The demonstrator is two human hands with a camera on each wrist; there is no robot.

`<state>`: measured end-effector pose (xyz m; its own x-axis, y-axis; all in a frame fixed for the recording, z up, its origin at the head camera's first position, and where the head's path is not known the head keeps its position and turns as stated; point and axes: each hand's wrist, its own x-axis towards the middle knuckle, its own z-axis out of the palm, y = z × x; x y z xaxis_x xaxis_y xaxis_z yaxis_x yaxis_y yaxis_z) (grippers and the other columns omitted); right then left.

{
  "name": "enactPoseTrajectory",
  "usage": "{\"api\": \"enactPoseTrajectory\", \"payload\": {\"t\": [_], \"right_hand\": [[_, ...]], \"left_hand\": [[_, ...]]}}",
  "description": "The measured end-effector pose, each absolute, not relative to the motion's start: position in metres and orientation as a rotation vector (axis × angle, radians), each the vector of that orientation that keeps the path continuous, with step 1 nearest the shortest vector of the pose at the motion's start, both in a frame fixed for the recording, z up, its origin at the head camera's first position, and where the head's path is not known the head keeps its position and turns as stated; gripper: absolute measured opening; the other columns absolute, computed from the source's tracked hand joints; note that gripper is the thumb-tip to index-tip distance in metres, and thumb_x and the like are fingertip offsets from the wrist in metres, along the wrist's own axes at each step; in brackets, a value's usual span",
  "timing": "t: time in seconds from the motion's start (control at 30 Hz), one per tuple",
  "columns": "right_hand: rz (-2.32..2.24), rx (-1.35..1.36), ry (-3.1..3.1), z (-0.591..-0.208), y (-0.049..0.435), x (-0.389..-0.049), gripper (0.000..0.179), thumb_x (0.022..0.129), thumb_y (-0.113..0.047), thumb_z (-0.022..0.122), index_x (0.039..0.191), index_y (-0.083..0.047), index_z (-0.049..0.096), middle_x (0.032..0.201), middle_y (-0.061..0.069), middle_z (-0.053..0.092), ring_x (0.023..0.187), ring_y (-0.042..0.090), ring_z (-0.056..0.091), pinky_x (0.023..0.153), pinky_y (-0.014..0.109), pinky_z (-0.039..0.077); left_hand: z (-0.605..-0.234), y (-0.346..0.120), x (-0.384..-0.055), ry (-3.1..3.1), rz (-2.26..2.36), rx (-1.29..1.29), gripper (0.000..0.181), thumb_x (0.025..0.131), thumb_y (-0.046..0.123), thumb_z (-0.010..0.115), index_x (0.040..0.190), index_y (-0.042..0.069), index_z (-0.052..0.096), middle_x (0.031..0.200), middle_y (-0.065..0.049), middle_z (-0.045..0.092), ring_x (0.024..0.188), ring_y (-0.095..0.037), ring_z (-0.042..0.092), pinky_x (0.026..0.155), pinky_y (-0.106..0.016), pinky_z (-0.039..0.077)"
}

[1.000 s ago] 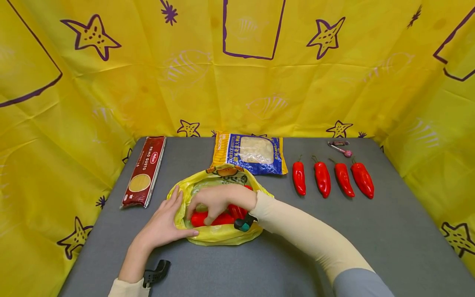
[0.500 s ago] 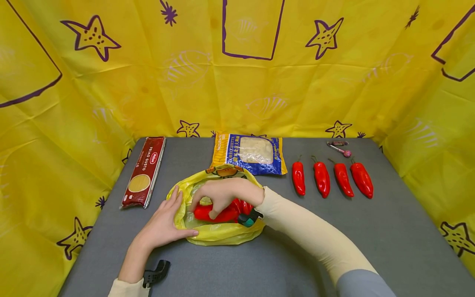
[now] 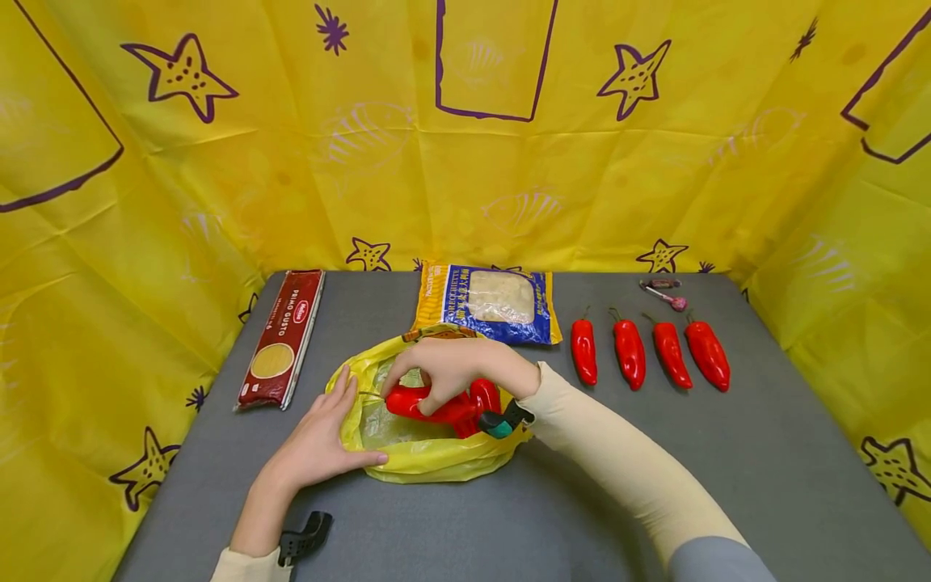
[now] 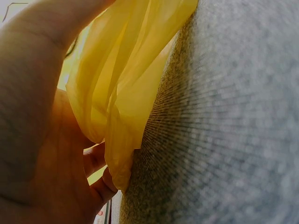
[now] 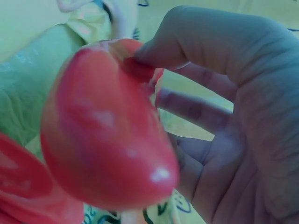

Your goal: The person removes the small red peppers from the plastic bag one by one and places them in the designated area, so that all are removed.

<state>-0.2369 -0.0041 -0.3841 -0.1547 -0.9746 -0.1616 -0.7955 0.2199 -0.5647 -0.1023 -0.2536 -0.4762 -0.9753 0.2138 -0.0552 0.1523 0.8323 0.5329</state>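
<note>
A yellow plastic bag [image 3: 436,469] stands with its mouth open at the middle of the table. My left hand [image 3: 327,428] holds its left side, thumb at the front rim; the left wrist view shows the fingers beside the bag's folds. Inside the mouth, my right hand [image 3: 454,368] pinches a red pepper [image 3: 402,401] between thumb and fingers, its stem pointing left. That same pepper [image 5: 107,126] fills the right wrist view. More red pepper [image 3: 486,396] shows in the bag by the right wrist, partly hidden by the hand and wrist strap.
Several red peppers [image 3: 629,354] lie in a row at the right, with a lollipop [image 3: 676,304] and a small wrapped sweet [image 3: 663,284] behind. An orecchiette pasta packet [image 3: 502,299] lies behind the bag. A red pasta packet [image 3: 282,339] is at the left.
My right hand has risen and moved slightly right within the bag mouth, lifting the red pepper. Its stem has come into view. My left hand stays on the bag.
</note>
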Motion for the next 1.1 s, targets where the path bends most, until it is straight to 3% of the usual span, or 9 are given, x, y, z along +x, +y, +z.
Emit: {"api": "enactPoseTrajectory", "payload": {"t": [0.17,0.43,0.67,0.97,1.1], "right_hand": [[-0.600,-1.632,2.009,-0.380,0.012,-0.240,0.050,0.092,-0.012,0.078,0.140,-0.015,0.069,0.138,0.001,0.068,0.071,0.012,0.060,0.069,0.023,0.055],[-0.784,-1.586,2.123,-0.385,0.041,-0.240,0.052,0.087,-0.010,0.077,0.138,-0.012,0.070,0.132,0.005,0.067,0.075,0.008,0.062,0.071,0.023,0.056],[-1.008,-1.570,2.270,-0.393,0.064,-0.235,0.052,0.085,-0.011,0.072,0.137,-0.012,0.070,0.131,0.001,0.069,0.077,0.010,0.063,0.071,0.026,0.057],[-1.236,-1.413,2.395,-0.400,0.095,-0.219,0.052,0.083,-0.009,0.071,0.135,-0.013,0.070,0.131,0.002,0.068,0.068,0.008,0.062,0.056,0.029,0.054],[-1.314,-1.342,2.436,-0.403,0.107,-0.210,0.051,0.084,-0.007,0.072,0.135,-0.015,0.070,0.128,0.002,0.068,0.063,0.007,0.059,0.055,0.028,0.055]], "left_hand": [[-0.477,-0.254,-0.103,2.897,0.832,0.287,0.137,0.072,0.075,0.084,0.166,-0.004,0.023,0.178,-0.017,0.006,0.149,-0.050,0.031,0.109,-0.076,0.037],[-0.475,-0.253,-0.103,2.918,0.802,0.308,0.137,0.072,0.075,0.085,0.165,-0.005,0.023,0.178,-0.020,0.007,0.149,-0.050,0.033,0.110,-0.074,0.037],[-0.476,-0.253,-0.102,2.924,0.796,0.307,0.138,0.072,0.074,0.086,0.165,-0.006,0.024,0.177,-0.021,0.008,0.148,-0.050,0.034,0.110,-0.073,0.038],[-0.475,-0.252,-0.102,2.922,0.785,0.292,0.139,0.071,0.075,0.086,0.165,-0.005,0.023,0.177,-0.020,0.009,0.147,-0.049,0.034,0.110,-0.073,0.038],[-0.474,-0.251,-0.102,2.923,0.785,0.297,0.139,0.072,0.075,0.085,0.165,-0.005,0.023,0.177,-0.020,0.008,0.147,-0.050,0.034,0.111,-0.073,0.038]]}}
